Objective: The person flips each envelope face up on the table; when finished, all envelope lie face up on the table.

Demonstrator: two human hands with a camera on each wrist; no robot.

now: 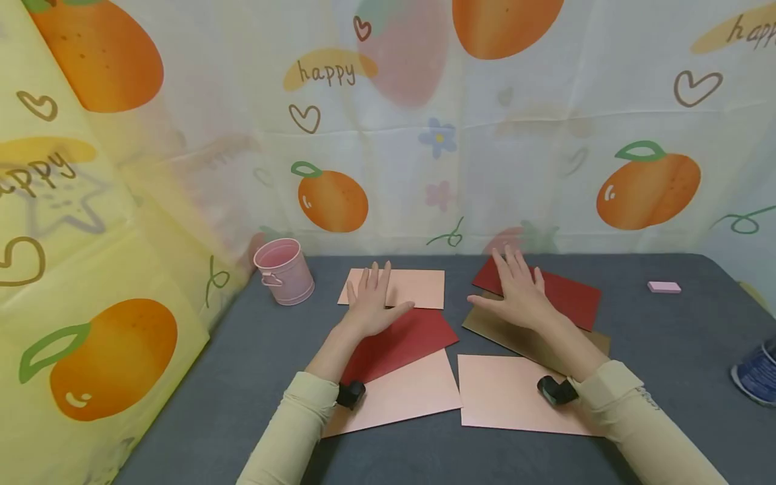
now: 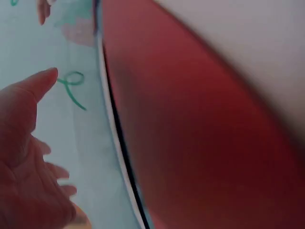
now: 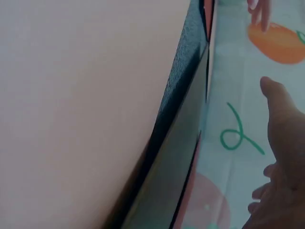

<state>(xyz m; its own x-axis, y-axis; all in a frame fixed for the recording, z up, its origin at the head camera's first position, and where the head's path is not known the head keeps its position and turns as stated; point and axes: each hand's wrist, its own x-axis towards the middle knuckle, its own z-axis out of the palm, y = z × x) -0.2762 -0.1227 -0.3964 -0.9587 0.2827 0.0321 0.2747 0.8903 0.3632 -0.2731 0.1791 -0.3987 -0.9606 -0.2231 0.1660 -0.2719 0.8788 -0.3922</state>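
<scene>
My left hand (image 1: 371, 310) is above a red sheet (image 1: 403, 345), with its fingers spread over a peach sheet (image 1: 424, 288) at the back. Another peach sheet (image 1: 412, 394) lies partly under that red one. Over on the right, my right hand (image 1: 515, 300) spreads its fingers above a second red sheet (image 1: 572, 296) and a brown sheet (image 1: 500, 329) that overlap. A further peach sheet (image 1: 503, 394) lies nearer, under the right wrist. Both wrist views show the hands, left (image 2: 28, 176) and right (image 3: 288, 157), holding nothing and apart from the sheets.
A small pink bucket (image 1: 291, 279) stands at the back left of the dark grey table (image 1: 206, 411). A small pink block (image 1: 663, 287) lies at the back right. At the right edge is a blue spool-like object (image 1: 758, 370), partly cut off. A fruit-print curtain (image 1: 515, 168) hangs behind.
</scene>
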